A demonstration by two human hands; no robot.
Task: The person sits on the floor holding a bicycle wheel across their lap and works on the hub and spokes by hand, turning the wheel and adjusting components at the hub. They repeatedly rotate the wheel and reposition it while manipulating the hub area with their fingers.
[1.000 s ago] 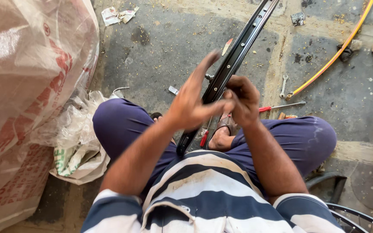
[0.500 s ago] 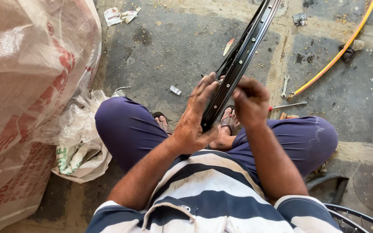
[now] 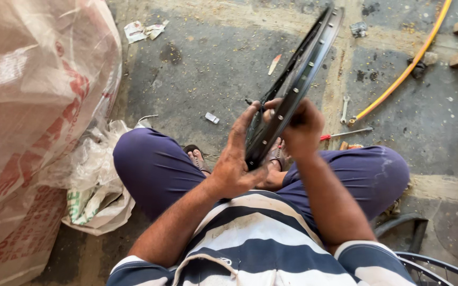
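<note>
At the bottom of the frame sits the person's blue-and-white striped shirt [image 3: 261, 243], with dark blue trousers [image 3: 155, 164] spread over crossed legs to either side. Just above the lap, the left hand [image 3: 237, 164] lies with its palm and fingers flat along the near side of a black wheel rim [image 3: 292, 90], fingers stretched upward and not curled around it. The right hand [image 3: 300, 127] is closed on the rim from the other side, fingers wrapped over its edge near the centre of the frame. The rim stands on its edge, seen nearly side-on, running from the lap up to the upper right of the frame; it is glossy black metal with a channelled profile and a row of small pale spoke holes along its band, and no spokes or tyre on it. A sandalled foot [image 3: 194, 156] shows below the rim. Left of the legs lie crumpled plastic bags [image 3: 96, 180] and a big translucent sack [image 3: 33, 106] with red print. Farther out on the stained concrete floor [image 3: 202, 69] are a red-handled screwdriver [image 3: 345, 133], a small spanner [image 3: 344, 108], a yellow hose [image 3: 406, 66] and scraps of paper [image 3: 144, 30].
</note>
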